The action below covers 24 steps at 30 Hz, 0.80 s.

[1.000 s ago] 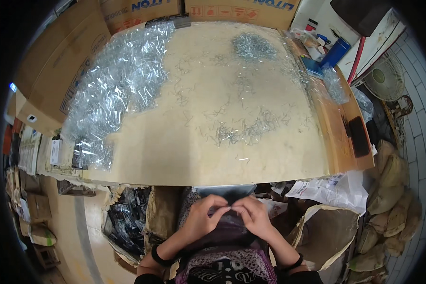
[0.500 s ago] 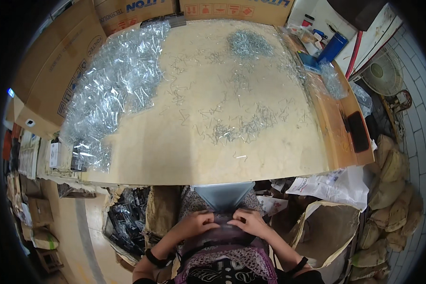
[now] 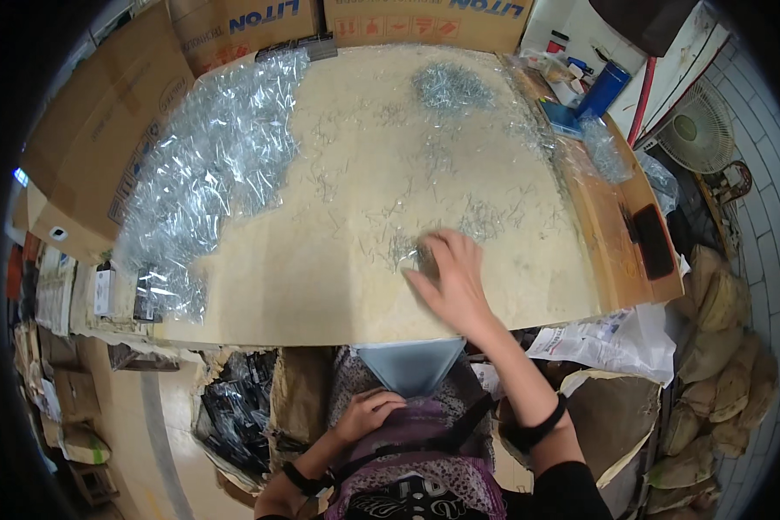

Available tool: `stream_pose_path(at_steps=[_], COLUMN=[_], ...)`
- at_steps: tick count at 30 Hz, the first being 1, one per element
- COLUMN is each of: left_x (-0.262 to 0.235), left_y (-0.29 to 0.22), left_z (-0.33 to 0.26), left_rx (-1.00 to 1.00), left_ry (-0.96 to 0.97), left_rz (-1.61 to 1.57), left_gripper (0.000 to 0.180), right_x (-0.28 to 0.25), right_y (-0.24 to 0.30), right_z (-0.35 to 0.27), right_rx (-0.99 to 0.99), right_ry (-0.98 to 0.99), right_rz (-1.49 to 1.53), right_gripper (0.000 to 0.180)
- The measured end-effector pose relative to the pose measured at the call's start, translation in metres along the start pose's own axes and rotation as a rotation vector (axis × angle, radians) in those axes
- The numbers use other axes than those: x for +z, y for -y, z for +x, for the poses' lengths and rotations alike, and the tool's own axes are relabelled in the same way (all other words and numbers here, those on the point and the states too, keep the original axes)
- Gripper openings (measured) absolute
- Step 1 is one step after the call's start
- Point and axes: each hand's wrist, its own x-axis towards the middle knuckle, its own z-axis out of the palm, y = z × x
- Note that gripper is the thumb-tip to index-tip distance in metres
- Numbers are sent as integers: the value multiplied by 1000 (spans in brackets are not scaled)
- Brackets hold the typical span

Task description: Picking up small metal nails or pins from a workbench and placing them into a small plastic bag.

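My right hand (image 3: 453,282) reaches over the pale tabletop (image 3: 277,286), thumb and forefinger apart, at the near edge of a scatter of thin bent wire pieces (image 3: 481,221). Its fingertips partly cover some wires; nothing held shows between them. In my lap, my left hand (image 3: 368,416) is closed with fingers curled in, and whatever it holds is hidden. Just beyond it, a blue-grey sheet (image 3: 410,364) tapers down from the table's front edge.
A heap of shiny clear plastic pieces (image 3: 208,165) covers the table's left side. A denser wire pile (image 3: 451,87) lies far back. A phone-like dark slab (image 3: 653,243) and a blue can (image 3: 604,89) are at right. Below stand an open box of dark pieces (image 3: 238,407) and an open sack (image 3: 611,416).
My right hand has left my lap and moved up and forward onto the table by the wires. My left hand stays in the lap, nearly where it was.
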Motion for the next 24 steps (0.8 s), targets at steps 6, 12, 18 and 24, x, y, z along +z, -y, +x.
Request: stream_pose_path(at_steps=[6, 12, 18, 24], left_x=[0, 2, -1, 2], left_y=[-10, -7, -8, -15], left_z=[6, 8, 3, 9], left_rx=[-56, -63, -77, -46], left_ry=[-66, -69, -96, -73], left_rz=[-32, -61, -55, -53], left_gripper=[6, 6, 5, 4], right_x=[-1, -39, -2, 22], right_y=[-29, -95, -53, -23], right_z=[51, 38, 12, 29], right_rx=[493, 312, 87, -22], right_ry=[317, 130, 451, 430], right_rz=[459, -64, -160, -158], right_gripper=[21, 32, 58, 65])
